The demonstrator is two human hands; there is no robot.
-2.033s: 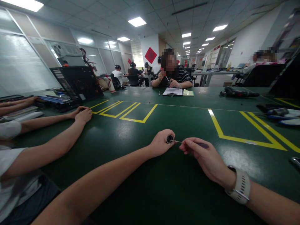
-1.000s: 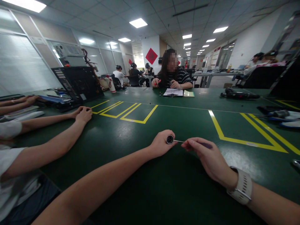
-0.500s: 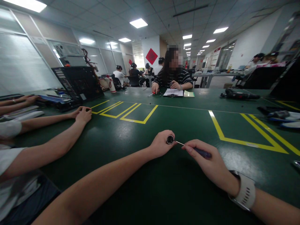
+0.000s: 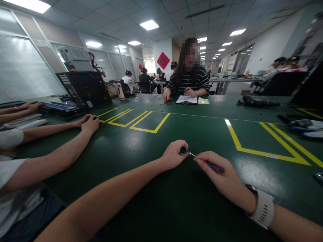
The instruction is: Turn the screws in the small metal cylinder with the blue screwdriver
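My left hand (image 4: pixel 174 154) is closed around a small round metal-rimmed cylinder (image 4: pixel 183 150), its dark open end turned toward me. Most of the cylinder's body is hidden in the palm, so its kind is unclear. In my right hand (image 4: pixel 217 168) is a screwdriver (image 4: pixel 214 166) with a dark purple handle and a thin metal shaft. The shaft points left, and its tip meets the edge of the cylinder near the left fingertips; exactly what it touches is too small to tell. Both hands are above the green table (image 4: pixel 156 208).
Yellow tape outlines (image 4: pixel 143 130) mark the tabletop. A co-worker's hands (image 4: pixel 90 123) rest at the left. Across the table, a person in a striped top (image 4: pixel 188 80) sits by a clipboard (image 4: pixel 186 99). A black tool (image 4: pixel 257 101) lies at the far right, and black equipment (image 4: pixel 83 89) stands at the left.
My right hand has shifted slightly left with the screwdriver, bringing it closer to the cylinder. My left hand stays in place. The person opposite has raised their head and sits more upright.
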